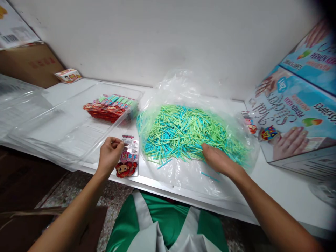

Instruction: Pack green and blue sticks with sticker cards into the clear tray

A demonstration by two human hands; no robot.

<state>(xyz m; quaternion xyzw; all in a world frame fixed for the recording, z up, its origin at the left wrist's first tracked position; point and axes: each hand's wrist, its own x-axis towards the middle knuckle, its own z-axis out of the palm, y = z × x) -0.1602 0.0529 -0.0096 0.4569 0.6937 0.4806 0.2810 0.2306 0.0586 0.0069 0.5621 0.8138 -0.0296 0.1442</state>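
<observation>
A loose pile of thin green and blue sticks (pixel 181 131) lies on a spread-out clear plastic bag (pixel 181 175). My right hand (pixel 216 159) is at the front of the pile, its fingers closed among the sticks; the fingertips are partly hidden. My left hand (pixel 111 154) is pinched at the upper left edge of a printed sachet (pixel 128 157) with a red cartoon character. This sachet lies on the table, with more like it seemingly beneath. Filled sachets (pixel 111 106) with green and blue sticks showing lie stacked in a clear plastic tray (pixel 70 140), left of the pile.
Blue printed boxes (pixel 296 115) stand at the right. More clear trays (pixel 18 105), a brown carton (pixel 31 63) and a small orange-white box (pixel 68 75) are at the left. A white wall backs the white table (pixel 283 189), whose front edge is near my lap.
</observation>
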